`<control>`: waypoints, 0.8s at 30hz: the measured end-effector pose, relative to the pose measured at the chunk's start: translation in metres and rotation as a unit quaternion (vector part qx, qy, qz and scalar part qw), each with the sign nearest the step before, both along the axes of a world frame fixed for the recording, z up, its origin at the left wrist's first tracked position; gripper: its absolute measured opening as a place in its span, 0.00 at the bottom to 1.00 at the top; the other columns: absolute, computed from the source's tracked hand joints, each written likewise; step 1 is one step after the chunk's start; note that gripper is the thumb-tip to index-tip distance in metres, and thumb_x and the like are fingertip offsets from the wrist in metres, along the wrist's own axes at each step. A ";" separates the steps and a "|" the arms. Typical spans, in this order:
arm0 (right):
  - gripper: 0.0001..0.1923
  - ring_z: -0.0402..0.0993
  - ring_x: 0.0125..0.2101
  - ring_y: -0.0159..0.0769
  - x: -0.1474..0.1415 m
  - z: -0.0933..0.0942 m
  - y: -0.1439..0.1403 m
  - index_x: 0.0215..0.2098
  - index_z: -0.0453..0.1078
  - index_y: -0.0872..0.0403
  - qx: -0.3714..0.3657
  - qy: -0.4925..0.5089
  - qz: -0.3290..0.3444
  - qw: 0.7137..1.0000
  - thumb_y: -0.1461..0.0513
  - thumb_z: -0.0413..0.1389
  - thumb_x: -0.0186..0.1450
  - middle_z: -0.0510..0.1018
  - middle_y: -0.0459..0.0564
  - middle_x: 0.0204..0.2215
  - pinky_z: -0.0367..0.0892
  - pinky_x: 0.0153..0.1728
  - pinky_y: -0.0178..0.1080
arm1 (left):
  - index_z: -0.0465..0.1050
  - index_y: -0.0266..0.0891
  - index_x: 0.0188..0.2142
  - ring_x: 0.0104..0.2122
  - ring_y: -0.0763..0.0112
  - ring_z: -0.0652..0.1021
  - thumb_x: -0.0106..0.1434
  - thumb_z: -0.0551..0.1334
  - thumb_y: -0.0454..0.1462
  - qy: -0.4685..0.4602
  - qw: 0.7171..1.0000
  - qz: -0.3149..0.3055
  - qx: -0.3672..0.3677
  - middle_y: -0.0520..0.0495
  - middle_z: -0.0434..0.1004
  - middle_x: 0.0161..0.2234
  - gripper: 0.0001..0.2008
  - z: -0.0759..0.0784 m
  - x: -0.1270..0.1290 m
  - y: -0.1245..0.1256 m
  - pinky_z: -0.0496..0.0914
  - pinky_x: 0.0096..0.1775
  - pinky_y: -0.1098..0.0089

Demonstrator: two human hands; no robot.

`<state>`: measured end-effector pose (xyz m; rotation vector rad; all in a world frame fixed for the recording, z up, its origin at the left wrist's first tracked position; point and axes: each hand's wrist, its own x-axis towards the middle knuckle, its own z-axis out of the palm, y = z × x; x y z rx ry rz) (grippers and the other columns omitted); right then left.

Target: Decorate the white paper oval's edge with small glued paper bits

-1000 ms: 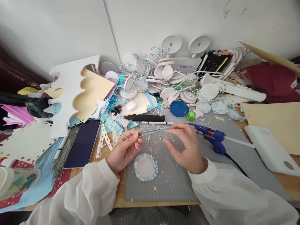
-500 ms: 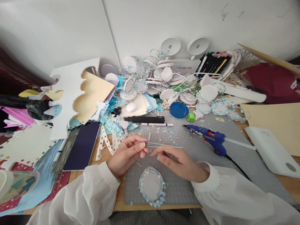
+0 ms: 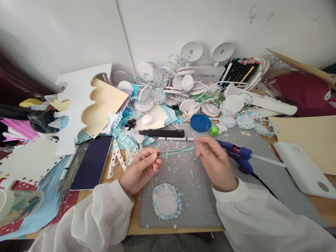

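My left hand point(image 3: 140, 170) pinches one end of a thin light-blue paper strip point(image 3: 176, 151) above the grey cutting mat point(image 3: 194, 206). My right hand point(image 3: 215, 161) pinches the strip's other end, stretching it level between both hands. Below the hands on the mat lies a white paper disc point(image 3: 166, 201) rimmed with small blue and white star cutouts. A blue hot glue gun point(image 3: 237, 154) lies just right of my right hand.
A black utility knife point(image 3: 161, 133), a white pen point(image 3: 174, 139), a blue lid point(image 3: 200, 123) and a green cap point(image 3: 214, 131) lie behind the hands. A dark phone point(image 3: 92, 161) sits left among punched paper strips. White discs, markers point(image 3: 240, 68) and card pile up at the wall.
My right hand slid from near the left hand out to the right and up along the strip, pulling it straight. The view shifted, so the disc sits higher on the mat.
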<state>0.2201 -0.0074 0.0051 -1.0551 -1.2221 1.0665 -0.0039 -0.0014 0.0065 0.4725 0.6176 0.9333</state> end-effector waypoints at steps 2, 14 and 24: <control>0.14 0.70 0.37 0.37 -0.006 0.001 -0.008 0.49 0.68 0.47 0.058 -0.100 0.037 0.993 0.58 0.56 0.65 0.73 0.49 0.36 0.68 0.41 0.42 | 0.78 0.35 0.33 0.20 0.82 0.73 0.53 0.72 0.36 0.032 0.999 -0.012 0.022 0.50 0.77 0.23 0.09 0.000 0.001 -0.001 0.69 0.26 0.82; 0.04 0.75 0.28 0.32 -0.012 0.001 -0.011 0.35 0.74 0.49 -0.002 -0.013 0.129 0.992 0.58 0.60 0.62 0.78 0.49 0.33 0.74 0.29 0.37 | 0.78 0.36 0.37 0.23 0.77 0.76 0.56 0.70 0.36 0.123 0.983 -0.045 0.130 0.47 0.80 0.26 0.10 -0.001 0.005 -0.006 0.71 0.28 0.76; 0.10 0.78 0.30 0.34 -0.017 -0.002 -0.011 0.38 0.74 0.50 -0.061 0.066 0.112 0.990 0.54 0.60 0.62 0.80 0.49 0.30 0.76 0.33 0.40 | 0.80 0.36 0.32 0.22 0.72 0.76 0.56 0.69 0.40 0.257 0.942 -0.014 0.216 0.46 0.80 0.24 0.08 0.010 0.008 -0.009 0.72 0.27 0.73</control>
